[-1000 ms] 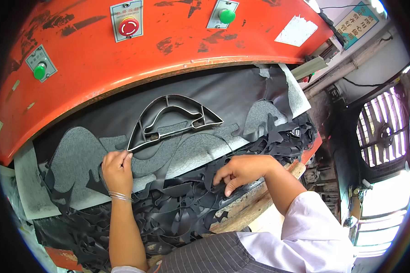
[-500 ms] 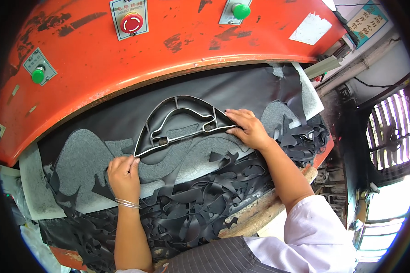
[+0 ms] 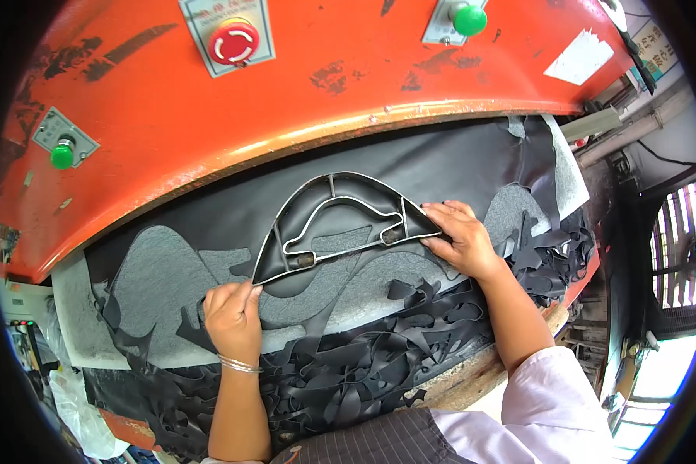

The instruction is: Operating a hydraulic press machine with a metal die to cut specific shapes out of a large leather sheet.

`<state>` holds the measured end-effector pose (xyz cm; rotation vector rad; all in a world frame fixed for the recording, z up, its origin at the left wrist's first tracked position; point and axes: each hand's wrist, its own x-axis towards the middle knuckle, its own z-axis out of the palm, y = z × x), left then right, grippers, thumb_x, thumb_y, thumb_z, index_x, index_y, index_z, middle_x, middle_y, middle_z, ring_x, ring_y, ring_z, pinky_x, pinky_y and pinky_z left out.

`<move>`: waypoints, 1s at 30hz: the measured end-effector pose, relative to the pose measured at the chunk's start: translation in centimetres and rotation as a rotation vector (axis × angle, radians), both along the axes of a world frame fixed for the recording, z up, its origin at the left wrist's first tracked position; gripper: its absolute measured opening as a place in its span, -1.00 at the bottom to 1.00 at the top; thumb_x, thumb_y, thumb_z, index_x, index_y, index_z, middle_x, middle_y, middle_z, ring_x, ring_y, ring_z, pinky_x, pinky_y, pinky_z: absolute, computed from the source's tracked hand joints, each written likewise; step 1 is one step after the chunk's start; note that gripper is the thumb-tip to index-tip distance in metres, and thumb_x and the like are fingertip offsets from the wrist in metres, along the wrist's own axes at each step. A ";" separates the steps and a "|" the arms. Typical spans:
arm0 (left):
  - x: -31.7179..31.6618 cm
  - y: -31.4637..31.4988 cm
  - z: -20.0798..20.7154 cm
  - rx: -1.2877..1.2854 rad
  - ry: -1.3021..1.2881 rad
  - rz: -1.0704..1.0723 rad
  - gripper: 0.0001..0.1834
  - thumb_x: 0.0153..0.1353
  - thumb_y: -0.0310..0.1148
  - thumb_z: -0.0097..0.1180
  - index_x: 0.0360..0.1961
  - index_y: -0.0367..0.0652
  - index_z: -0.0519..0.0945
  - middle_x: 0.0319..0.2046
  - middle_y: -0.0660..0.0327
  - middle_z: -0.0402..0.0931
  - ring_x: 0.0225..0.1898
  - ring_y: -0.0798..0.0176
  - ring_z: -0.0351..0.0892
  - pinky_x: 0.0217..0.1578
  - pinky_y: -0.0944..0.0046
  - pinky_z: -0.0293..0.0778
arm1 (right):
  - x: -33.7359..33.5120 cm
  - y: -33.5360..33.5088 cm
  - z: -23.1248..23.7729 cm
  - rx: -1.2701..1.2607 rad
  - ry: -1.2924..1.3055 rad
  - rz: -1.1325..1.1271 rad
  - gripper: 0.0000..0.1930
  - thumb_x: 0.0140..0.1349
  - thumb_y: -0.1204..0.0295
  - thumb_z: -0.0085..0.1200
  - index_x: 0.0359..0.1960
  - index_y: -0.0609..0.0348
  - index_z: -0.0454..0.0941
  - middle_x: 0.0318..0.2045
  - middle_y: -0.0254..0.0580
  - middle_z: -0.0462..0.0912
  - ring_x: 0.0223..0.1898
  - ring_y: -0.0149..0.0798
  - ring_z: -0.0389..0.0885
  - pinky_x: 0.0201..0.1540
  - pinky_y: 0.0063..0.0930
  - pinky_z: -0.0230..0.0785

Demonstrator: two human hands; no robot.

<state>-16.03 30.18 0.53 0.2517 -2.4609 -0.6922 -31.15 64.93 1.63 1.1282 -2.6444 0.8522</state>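
Observation:
A curved metal cutting die (image 3: 332, 186), arched like a crescent with an inner loop and short cross struts, lies on a black leather-like sheet (image 3: 464, 162). My left hand (image 3: 234, 319) pinches its near left tip between thumb and fingers. At the opposite, right tip, my right hand (image 3: 464, 241) grips it, thumb below and fingers above. Part of the die sits over black material, while its lower edge crosses cut-out gaps where a grey fuzzy surface (image 3: 162, 278) shows.
An orange machine beam (image 3: 286, 93) spans the far side, carrying a red stop button (image 3: 233, 42) and green buttons (image 3: 469, 20). Black offcuts (image 3: 363, 363) pile along the near edge. Beneath the sheet, a pale board (image 3: 85, 332) sticks out. A barred window (image 3: 680, 232) is at right.
The whole view has shifted, so machine, sheet and hands appear farther right and lower. Both hands keep hold of the die's tips; its place on the sheet looks nearly the same.

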 end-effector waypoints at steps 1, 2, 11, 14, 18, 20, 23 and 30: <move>0.4 0.0 0.2 -0.004 -0.002 -0.009 -0.87 -0.01 -0.46 0.34 -0.40 -0.22 0.68 -0.46 0.21 0.55 -0.38 0.15 0.48 -0.29 0.19 0.38 | 0.5 0.0 0.0 -0.002 0.006 0.009 -0.48 0.04 0.36 0.30 0.08 0.20 0.51 0.03 -0.04 0.59 0.05 -0.09 0.56 0.23 -0.13 0.24; 0.5 0.1 0.2 -0.006 0.006 -0.014 -0.87 -0.02 -0.46 0.34 -0.40 -0.22 0.68 -0.46 0.21 0.55 -0.38 0.15 0.48 -0.29 0.18 0.37 | 0.7 0.2 -0.3 0.002 0.011 -0.008 -0.48 0.05 0.36 0.29 0.08 0.19 0.50 0.02 -0.03 0.59 0.06 -0.07 0.55 0.22 -0.13 0.24; 3.8 -3.1 5.2 0.354 0.053 0.048 -0.78 0.15 -0.34 0.28 -0.24 -0.24 0.68 -0.41 0.13 0.58 -0.39 0.25 0.57 -0.31 0.33 0.47 | 5.7 -1.8 6.4 -0.335 0.001 -0.177 -0.22 -0.01 0.23 0.39 0.26 0.16 0.32 0.05 0.01 0.51 0.03 -0.05 0.52 0.10 -0.25 0.35; 5.4 -4.2 11.0 0.167 0.416 0.100 -0.82 0.26 -0.39 0.15 -0.39 -0.29 0.63 -0.48 0.12 0.51 -0.43 0.21 0.51 -0.37 0.24 0.41 | 5.9 -3.0 11.6 -0.566 0.207 -0.260 -0.49 0.10 0.40 0.31 0.07 0.25 0.42 -0.19 -0.11 0.52 -0.19 -0.25 0.51 -0.09 -0.36 0.40; 7.7 -3.9 16.3 -0.061 0.762 0.179 -0.78 0.29 -0.41 0.07 -0.50 -0.25 0.57 -0.52 0.09 0.43 -0.39 0.06 0.43 -0.31 0.18 0.36 | 4.2 -3.3 14.9 -0.757 0.320 -0.358 -0.76 0.19 0.48 0.22 -0.19 0.25 0.44 -0.42 -0.25 0.47 -0.42 -0.38 0.44 -0.31 -0.49 0.38; 9.2 -5.7 17.0 -0.267 0.404 0.076 -0.72 0.29 -0.39 0.06 -0.58 -0.24 0.47 -0.55 0.06 0.36 -0.40 0.00 0.38 -0.32 0.13 0.33 | 5.7 -3.8 15.1 -0.705 0.349 -0.350 -0.80 0.19 0.50 0.20 -0.24 0.25 0.43 -0.43 -0.26 0.47 -0.41 -0.41 0.44 -0.30 -0.52 0.38; 12.9 -3.5 16.9 -0.146 0.354 0.027 -0.64 0.28 -0.33 0.07 -0.64 -0.26 0.38 -0.58 0.01 0.32 -0.45 -0.07 0.36 -0.39 0.03 0.30 | 8.3 -1.3 12.9 -0.928 0.113 -0.242 -0.85 0.23 0.53 0.16 -0.32 0.22 0.39 -0.42 -0.35 0.46 -0.39 -0.51 0.42 -0.28 -0.58 0.35; 26.7 8.0 6.1 0.166 -0.259 -0.366 -0.72 0.22 -0.14 0.15 -0.53 -0.05 0.65 -0.52 0.13 0.51 -0.43 -0.01 0.52 -0.37 0.06 0.47 | 17.3 1.4 7.0 -0.666 -0.181 -0.235 -0.86 0.22 0.49 0.20 -0.29 0.22 0.48 -0.46 -0.39 0.52 -0.41 -0.50 0.45 -0.30 -0.59 0.36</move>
